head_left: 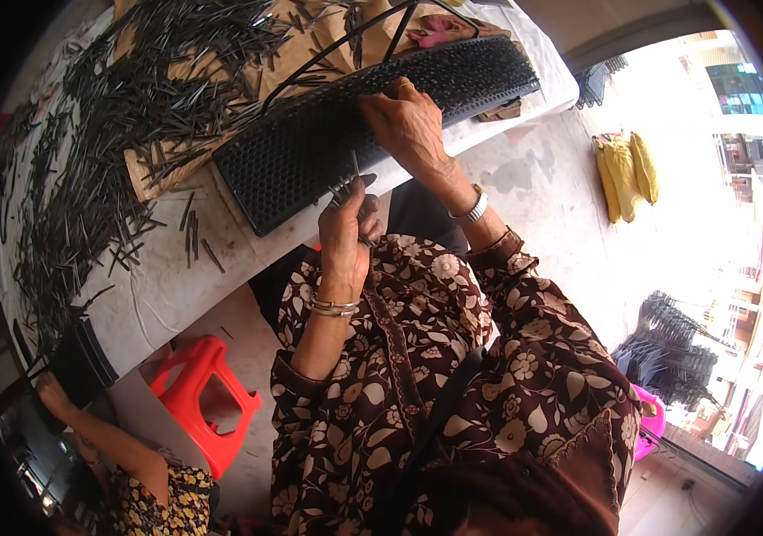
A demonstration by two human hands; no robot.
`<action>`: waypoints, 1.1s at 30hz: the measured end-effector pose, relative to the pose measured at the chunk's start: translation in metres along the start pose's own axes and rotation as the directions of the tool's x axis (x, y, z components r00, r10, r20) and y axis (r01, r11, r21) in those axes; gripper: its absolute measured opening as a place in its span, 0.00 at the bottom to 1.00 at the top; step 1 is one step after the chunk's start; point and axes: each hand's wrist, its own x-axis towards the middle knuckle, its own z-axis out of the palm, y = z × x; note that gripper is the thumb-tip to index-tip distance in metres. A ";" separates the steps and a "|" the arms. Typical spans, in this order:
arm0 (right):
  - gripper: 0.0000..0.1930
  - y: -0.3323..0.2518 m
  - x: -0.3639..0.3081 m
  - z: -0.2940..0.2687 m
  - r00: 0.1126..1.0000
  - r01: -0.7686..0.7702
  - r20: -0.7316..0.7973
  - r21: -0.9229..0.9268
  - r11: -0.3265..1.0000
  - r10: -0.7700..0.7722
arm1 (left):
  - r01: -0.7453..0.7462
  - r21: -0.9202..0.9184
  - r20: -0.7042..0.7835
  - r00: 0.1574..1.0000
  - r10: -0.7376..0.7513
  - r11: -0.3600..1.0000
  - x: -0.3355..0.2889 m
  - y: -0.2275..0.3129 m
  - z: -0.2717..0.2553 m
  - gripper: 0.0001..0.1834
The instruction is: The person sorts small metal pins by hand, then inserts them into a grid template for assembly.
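A long black tray (279, 170) with a honeycomb of small holes lies along the table's near edge, and its right half looks more filled than its left. Low in front of the tray, my left hand (346, 228) is closed around several thin metal sticks (342, 186), one of them pointing up. Over the middle of the tray, my right hand (410, 129) has its fingers curled down against the holes. Its fingertips are hidden, so what they pinch cannot be made out. A watch (471, 207) is on my right wrist, bangles (334, 308) on the left.
Loose dark sticks (113, 125) lie heaped across the table (145, 299) and on brown cardboard (145, 174). A black metal frame (337, 45) rises behind the tray. At lower left are a red stool (207, 384) and another person's hand (53, 393). Yellow sacks (624, 177) stand right.
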 end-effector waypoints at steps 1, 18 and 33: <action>0.08 0.001 0.000 0.000 1.000 -0.001 -0.004 -0.001 1.000 0.001 | -0.001 0.003 0.003 1.000 0.000 1.000 0.000 0.000 0.001 0.18; 0.09 0.006 0.009 0.010 0.998 0.043 0.058 -0.058 0.997 -0.039 | 0.027 -0.009 0.001 1.000 -0.027 1.000 -0.004 0.002 0.001 0.16; 0.07 0.012 0.006 0.023 0.989 0.140 0.066 -0.128 0.982 -0.132 | 0.019 -0.029 0.023 1.000 -0.018 0.999 -0.006 0.000 -0.005 0.18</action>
